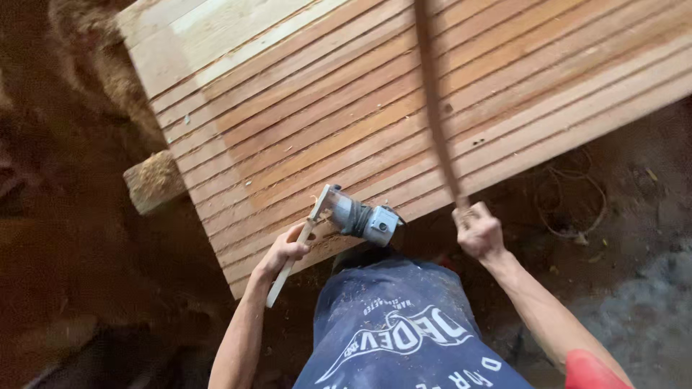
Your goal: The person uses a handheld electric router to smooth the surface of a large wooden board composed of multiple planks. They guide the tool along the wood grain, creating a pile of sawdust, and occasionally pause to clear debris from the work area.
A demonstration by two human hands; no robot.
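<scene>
A stack of long reddish and pale wooden boards (404,94) lies on edge, side by side, filling the upper view. A small grey power trimmer (357,216) rests on the boards' near edge. My left hand (285,252) grips a thin pale wooden strip (292,263) that runs from the trimmer's base plate down toward me. My right hand (477,232) is closed around a dark cord (436,108) that stretches up across the boards and out of the top of the view.
A sawdust-covered wooden block (153,181) sticks out under the boards at the left. Dark earth floor lies all around, with a loop of thin wire (573,205) at the right. My dark blue shirt fills the bottom centre.
</scene>
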